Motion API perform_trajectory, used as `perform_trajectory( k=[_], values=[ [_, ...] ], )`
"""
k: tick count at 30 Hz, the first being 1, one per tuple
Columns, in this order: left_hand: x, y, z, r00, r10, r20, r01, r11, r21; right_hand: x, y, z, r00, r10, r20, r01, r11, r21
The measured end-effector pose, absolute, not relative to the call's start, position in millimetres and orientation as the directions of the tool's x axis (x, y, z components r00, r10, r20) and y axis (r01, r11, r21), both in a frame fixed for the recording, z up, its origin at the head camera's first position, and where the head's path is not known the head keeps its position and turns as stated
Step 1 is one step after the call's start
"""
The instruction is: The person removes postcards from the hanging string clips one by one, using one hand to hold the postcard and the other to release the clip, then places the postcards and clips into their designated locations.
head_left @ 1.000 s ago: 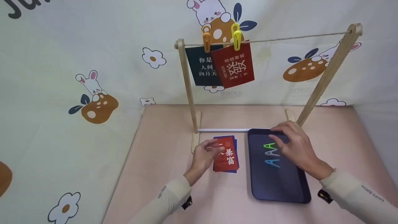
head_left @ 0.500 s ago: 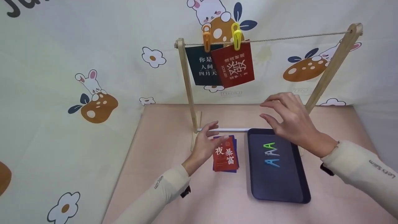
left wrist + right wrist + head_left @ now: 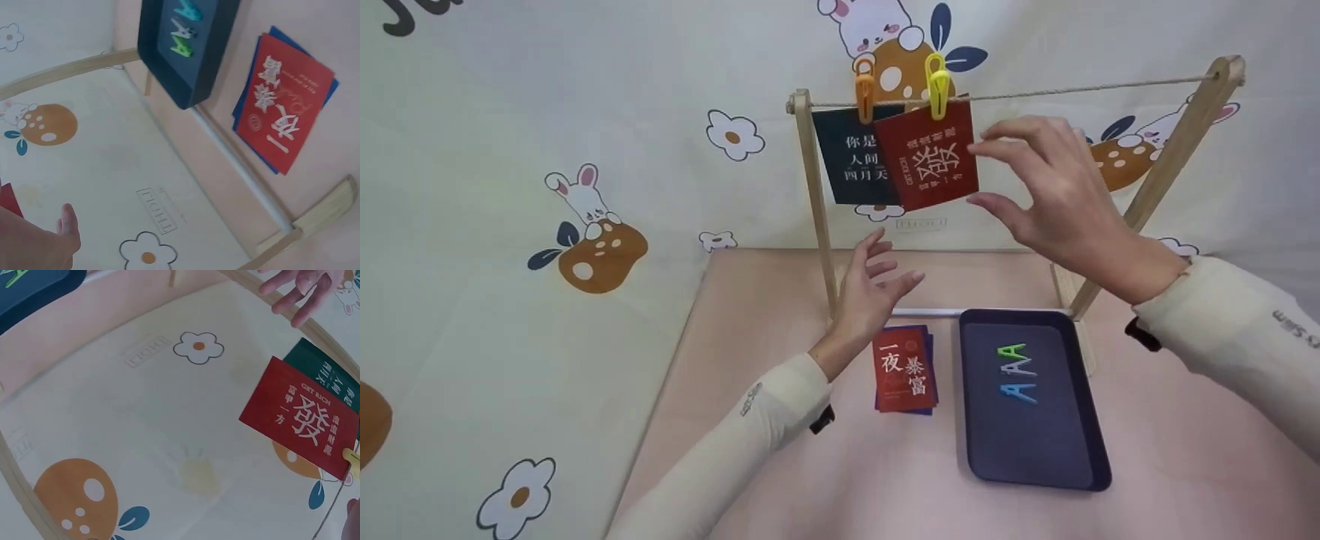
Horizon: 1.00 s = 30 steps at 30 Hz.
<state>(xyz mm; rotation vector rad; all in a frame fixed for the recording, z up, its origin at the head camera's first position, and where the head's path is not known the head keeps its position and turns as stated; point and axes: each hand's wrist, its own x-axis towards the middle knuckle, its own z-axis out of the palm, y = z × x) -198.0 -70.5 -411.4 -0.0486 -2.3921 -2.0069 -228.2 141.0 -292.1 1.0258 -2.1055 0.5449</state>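
Note:
A red card (image 3: 937,154) with white characters hangs from the rope by a yellow clip (image 3: 937,88). It overlaps a dark green card (image 3: 847,157) held by an orange clip (image 3: 865,91). My right hand (image 3: 1061,191) is raised at the red card's right edge, thumb and fingers parted with nothing between them. Lower and to the left, my left hand (image 3: 864,296) is lifted below the cards, its fingers loosely spread and holding nothing. In the right wrist view the left hand (image 3: 309,292) shows at the top, apart from the hanging cards.
The rope (image 3: 1095,88) runs between two wooden posts (image 3: 1166,180). On the pink table lies a stack of cards (image 3: 904,375), red on top with blue beneath. Beside it a dark blue tray (image 3: 1027,450) holds a green clip (image 3: 1011,351), a grey clip (image 3: 1018,367) and a blue clip (image 3: 1018,393).
My right hand has risen from above the tray to the right edge of the hanging red card. My left hand has lifted from over the card stack and its fingers have spread.

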Motion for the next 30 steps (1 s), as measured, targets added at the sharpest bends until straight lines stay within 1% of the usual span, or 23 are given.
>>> perform_trajectory(
  k=[3, 9, 13, 16, 20, 24, 26, 30],
  values=[
    [-204, -67, -405, -0.999, -0.005, 0.044, 0.042, 0.171, 0.984, -236, 137, -281, -0.436, -0.496, 0.751, -0.79, 0.611, -0.054],
    [-214, -59, -393, -0.999, -0.019, 0.036, 0.034, 0.115, 0.993, -251, 133, -262, -0.465, -0.513, 0.722, -0.762, 0.647, -0.031],
    [-221, -56, -388, -0.997, -0.044, 0.07, 0.064, 0.133, 0.989, -259, 128, -251, -0.485, -0.507, 0.713, -0.751, 0.659, -0.043],
    [-226, -55, -386, -0.994, -0.08, 0.078, 0.064, 0.168, 0.984, -262, 122, -243, -0.503, -0.52, 0.691, -0.744, 0.667, -0.04],
    [-234, -53, -382, -0.992, -0.108, 0.07, 0.055, 0.139, 0.989, -265, 115, -230, -0.53, -0.546, 0.649, -0.74, 0.672, -0.04],
    [-243, -53, -379, -0.99, -0.128, 0.06, 0.05, 0.083, 0.995, -270, 107, -221, -0.55, -0.554, 0.625, -0.734, 0.678, -0.044],
    [-246, -53, -378, -0.989, -0.137, 0.05, 0.043, 0.051, 0.998, -272, 104, -218, -0.568, -0.553, 0.609, -0.721, 0.691, -0.045],
    [-250, -52, -377, -0.992, -0.125, 0.024, 0.028, -0.035, 0.999, -276, 99, -216, -0.646, -0.522, 0.558, -0.669, 0.739, -0.084]
  ],
)
